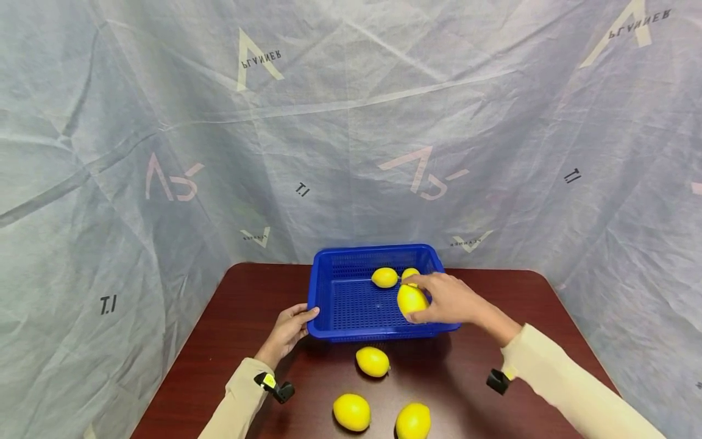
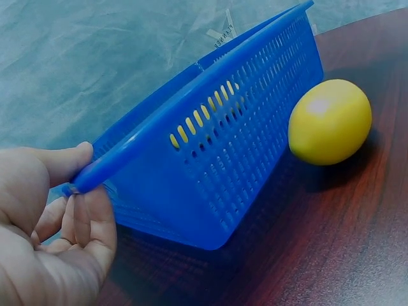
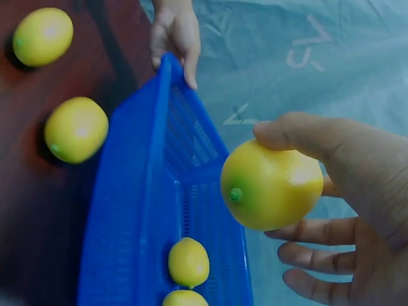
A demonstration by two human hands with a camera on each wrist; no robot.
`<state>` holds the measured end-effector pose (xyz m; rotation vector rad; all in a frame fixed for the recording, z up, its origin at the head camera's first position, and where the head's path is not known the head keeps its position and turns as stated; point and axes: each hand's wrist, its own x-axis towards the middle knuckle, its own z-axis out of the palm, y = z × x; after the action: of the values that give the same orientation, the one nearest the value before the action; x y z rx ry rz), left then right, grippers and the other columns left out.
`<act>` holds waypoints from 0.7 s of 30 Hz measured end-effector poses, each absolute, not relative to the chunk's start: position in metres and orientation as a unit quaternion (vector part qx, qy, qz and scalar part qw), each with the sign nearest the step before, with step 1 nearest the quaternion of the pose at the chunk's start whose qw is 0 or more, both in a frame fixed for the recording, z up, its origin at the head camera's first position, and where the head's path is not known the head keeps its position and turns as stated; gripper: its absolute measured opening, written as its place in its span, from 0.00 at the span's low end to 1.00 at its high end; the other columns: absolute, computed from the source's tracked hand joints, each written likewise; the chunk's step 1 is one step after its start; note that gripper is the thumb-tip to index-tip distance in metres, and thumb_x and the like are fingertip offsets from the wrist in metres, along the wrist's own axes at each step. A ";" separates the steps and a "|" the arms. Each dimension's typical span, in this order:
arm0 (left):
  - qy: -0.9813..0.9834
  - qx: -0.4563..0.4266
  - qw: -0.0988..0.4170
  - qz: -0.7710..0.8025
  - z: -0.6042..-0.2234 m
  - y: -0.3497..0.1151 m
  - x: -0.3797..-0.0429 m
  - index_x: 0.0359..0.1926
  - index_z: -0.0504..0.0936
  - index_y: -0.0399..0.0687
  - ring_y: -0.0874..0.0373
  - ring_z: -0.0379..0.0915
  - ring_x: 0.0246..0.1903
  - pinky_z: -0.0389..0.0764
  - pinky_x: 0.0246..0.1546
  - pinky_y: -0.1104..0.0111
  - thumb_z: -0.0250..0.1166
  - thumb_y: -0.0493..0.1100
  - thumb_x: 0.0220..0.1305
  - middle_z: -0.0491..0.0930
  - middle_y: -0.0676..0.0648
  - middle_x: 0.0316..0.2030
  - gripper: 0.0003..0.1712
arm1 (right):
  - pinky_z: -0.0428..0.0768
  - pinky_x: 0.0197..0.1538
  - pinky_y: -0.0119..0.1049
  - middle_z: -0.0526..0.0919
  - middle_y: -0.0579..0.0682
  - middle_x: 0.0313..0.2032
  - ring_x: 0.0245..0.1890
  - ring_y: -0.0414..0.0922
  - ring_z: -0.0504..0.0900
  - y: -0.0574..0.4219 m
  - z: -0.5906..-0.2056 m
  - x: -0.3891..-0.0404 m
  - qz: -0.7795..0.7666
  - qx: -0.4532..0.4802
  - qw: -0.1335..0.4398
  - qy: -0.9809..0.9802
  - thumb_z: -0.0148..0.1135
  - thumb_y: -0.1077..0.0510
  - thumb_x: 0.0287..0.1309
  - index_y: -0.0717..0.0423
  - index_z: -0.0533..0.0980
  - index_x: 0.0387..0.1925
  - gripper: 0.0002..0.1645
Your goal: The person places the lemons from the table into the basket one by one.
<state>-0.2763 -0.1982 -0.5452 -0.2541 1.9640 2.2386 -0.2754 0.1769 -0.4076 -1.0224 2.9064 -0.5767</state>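
Note:
A blue perforated basket (image 1: 323, 286) sits at the far middle of the table. My left hand (image 1: 287, 329) grips its left rim, thumb on top and fingers curled underneath, as the left wrist view shows. Over the basket's right side, my right hand (image 1: 446, 299) holds a lemon (image 3: 271, 185) between thumb and fingers. Two more lemons lie inside: one lemon (image 1: 385, 278) near the back wall, and another lemon (image 1: 410, 274) to its right, partly hidden by the right hand and the held lemon.
On the dark red table (image 1: 219, 366), one lemon (image 1: 373, 361) lies just in front of the basket. Nearer the front edge are a second lemon (image 1: 352, 412) and a third lemon (image 1: 413, 421). Grey printed sheeting (image 1: 351, 183) hangs behind and at both sides.

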 end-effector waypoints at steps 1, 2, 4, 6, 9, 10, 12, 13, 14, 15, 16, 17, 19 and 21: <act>0.656 -0.086 0.077 0.746 -0.545 -0.198 -0.276 0.62 0.75 0.28 0.57 0.84 0.38 0.84 0.37 0.68 0.69 0.41 0.69 0.85 0.36 0.48 0.27 | 0.75 0.30 0.33 0.86 0.45 0.43 0.32 0.39 0.76 0.174 -0.406 -0.283 -0.185 -0.335 0.007 0.924 0.76 0.36 0.51 0.51 0.78 0.63 0.42; 0.656 -0.087 0.077 0.746 -0.545 -0.198 -0.276 0.62 0.75 0.28 0.57 0.84 0.38 0.85 0.37 0.68 0.69 0.41 0.69 0.84 0.35 0.49 0.27 | 0.75 0.30 0.33 0.86 0.46 0.43 0.31 0.39 0.75 0.170 -0.406 -0.290 -0.186 -0.345 0.010 0.920 0.76 0.37 0.51 0.51 0.77 0.63 0.41; 0.657 -0.085 0.076 0.745 -0.545 -0.198 -0.275 0.62 0.75 0.28 0.56 0.85 0.38 0.85 0.37 0.68 0.70 0.42 0.69 0.83 0.33 0.50 0.28 | 0.75 0.31 0.33 0.86 0.46 0.45 0.33 0.40 0.76 0.164 -0.406 -0.306 -0.184 -0.364 0.013 0.913 0.76 0.39 0.52 0.50 0.77 0.64 0.41; 0.659 -0.085 0.075 0.744 -0.545 -0.199 -0.275 0.62 0.75 0.28 0.55 0.85 0.39 0.85 0.37 0.67 0.69 0.42 0.69 0.83 0.31 0.51 0.28 | 0.76 0.32 0.33 0.86 0.46 0.48 0.35 0.41 0.77 0.158 -0.408 -0.321 -0.181 -0.384 0.018 0.905 0.75 0.40 0.53 0.49 0.77 0.65 0.40; 0.660 -0.088 0.076 0.743 -0.544 -0.199 -0.275 0.62 0.76 0.29 0.54 0.85 0.40 0.85 0.38 0.67 0.69 0.43 0.69 0.84 0.33 0.50 0.27 | 0.78 0.36 0.35 0.85 0.47 0.53 0.39 0.42 0.78 0.148 -0.411 -0.343 -0.172 -0.410 0.024 0.896 0.75 0.42 0.54 0.47 0.76 0.66 0.39; 0.661 -0.088 0.075 0.742 -0.544 -0.199 -0.275 0.62 0.76 0.30 0.53 0.85 0.41 0.85 0.38 0.67 0.69 0.43 0.70 0.84 0.33 0.50 0.27 | 0.78 0.38 0.36 0.85 0.47 0.54 0.40 0.42 0.79 0.144 -0.412 -0.350 -0.168 -0.417 0.027 0.893 0.74 0.43 0.55 0.46 0.76 0.67 0.38; 0.660 -0.094 0.077 0.741 -0.544 -0.199 -0.276 0.62 0.76 0.31 0.51 0.85 0.42 0.85 0.39 0.66 0.69 0.42 0.70 0.84 0.34 0.50 0.26 | 0.80 0.41 0.39 0.85 0.48 0.55 0.42 0.43 0.80 0.137 -0.413 -0.362 -0.164 -0.430 0.033 0.887 0.74 0.45 0.56 0.47 0.76 0.67 0.38; 0.662 -0.093 0.076 0.740 -0.543 -0.199 -0.276 0.62 0.76 0.31 0.50 0.85 0.44 0.85 0.39 0.66 0.68 0.43 0.70 0.84 0.33 0.51 0.26 | 0.80 0.43 0.41 0.84 0.49 0.56 0.43 0.44 0.80 0.134 -0.414 -0.368 -0.161 -0.433 0.037 0.886 0.74 0.45 0.56 0.47 0.75 0.68 0.38; 0.663 -0.092 0.077 0.739 -0.543 -0.199 -0.276 0.62 0.76 0.31 0.48 0.85 0.45 0.85 0.39 0.66 0.68 0.42 0.70 0.83 0.31 0.52 0.26 | 0.80 0.45 0.43 0.84 0.49 0.56 0.44 0.45 0.80 0.130 -0.415 -0.373 -0.158 -0.436 0.042 0.885 0.74 0.46 0.56 0.47 0.75 0.68 0.38; 0.662 -0.092 0.077 0.740 -0.543 -0.199 -0.276 0.63 0.76 0.31 0.45 0.85 0.46 0.85 0.40 0.66 0.68 0.42 0.71 0.82 0.30 0.53 0.26 | 0.80 0.46 0.44 0.84 0.49 0.57 0.44 0.45 0.81 0.126 -0.416 -0.379 -0.156 -0.440 0.044 0.883 0.74 0.46 0.57 0.47 0.75 0.69 0.38; 0.662 -0.092 0.078 0.740 -0.543 -0.199 -0.276 0.63 0.76 0.31 0.44 0.84 0.48 0.86 0.40 0.66 0.67 0.42 0.71 0.81 0.29 0.54 0.26 | 0.80 0.48 0.45 0.84 0.50 0.57 0.46 0.46 0.81 0.122 -0.417 -0.384 -0.149 -0.443 0.046 0.883 0.74 0.47 0.57 0.47 0.74 0.69 0.39; 0.660 -0.091 0.080 0.742 -0.543 -0.199 -0.276 0.63 0.76 0.31 0.42 0.84 0.49 0.86 0.40 0.66 0.67 0.42 0.71 0.80 0.28 0.55 0.26 | 0.80 0.49 0.46 0.83 0.50 0.57 0.46 0.47 0.81 0.118 -0.418 -0.389 -0.145 -0.444 0.049 0.883 0.75 0.47 0.57 0.47 0.74 0.69 0.39; 0.656 -0.089 0.082 0.745 -0.543 -0.199 -0.275 0.63 0.75 0.31 0.42 0.84 0.49 0.85 0.40 0.66 0.67 0.42 0.71 0.79 0.27 0.57 0.26 | 0.80 0.51 0.46 0.83 0.49 0.58 0.48 0.47 0.80 0.110 -0.422 -0.397 -0.129 -0.443 0.050 0.886 0.75 0.47 0.57 0.45 0.74 0.70 0.39; 0.655 -0.084 0.082 0.747 -0.544 -0.200 -0.274 0.63 0.74 0.29 0.44 0.84 0.48 0.85 0.40 0.66 0.67 0.42 0.71 0.79 0.27 0.56 0.27 | 0.80 0.52 0.47 0.82 0.49 0.58 0.51 0.49 0.79 0.102 -0.427 -0.404 -0.114 -0.436 0.054 0.891 0.75 0.46 0.57 0.44 0.74 0.70 0.39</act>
<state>-0.2745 -0.1997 -0.5439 -0.2519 1.9568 2.2309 -0.4040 0.1022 -0.4272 -1.3247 2.7078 -0.3464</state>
